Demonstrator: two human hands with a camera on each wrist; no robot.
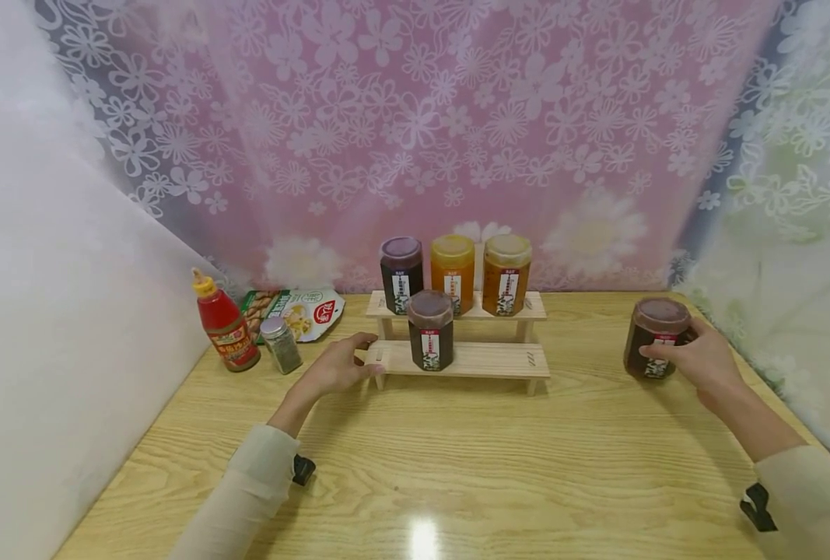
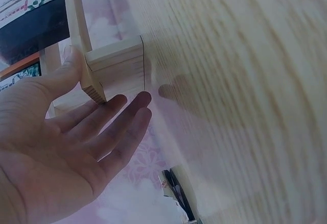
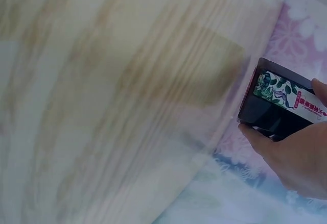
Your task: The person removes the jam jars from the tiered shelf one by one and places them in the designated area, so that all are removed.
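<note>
My left hand (image 1: pixel 337 364) holds the left end of the lower step of a two-step wooden rack (image 1: pixel 488 358), thumb and fingers on either side of the board's end. One dark jar (image 1: pixel 432 330) with a red and white label stands on that lower step. Along the upper step are a dark purple-lidded jar (image 1: pixel 402 276), an orange jar (image 1: pixel 453 272) and an amber jar (image 1: pixel 506 276). Far to the right, my right hand (image 1: pixel 705 358) grips another dark jar (image 1: pixel 656 338) by its side. The right wrist view shows its label (image 3: pixel 291 95) between thumb and fingers.
A red squeeze bottle (image 1: pixel 227 327) with a yellow cap stands at the left, beside a small shaker jar (image 1: pixel 281 344). Behind them lies a green and white food packet (image 1: pixel 309 311). A floral curtain (image 1: pixel 415 140) hangs along the back of the wooden table (image 1: pixel 415 459).
</note>
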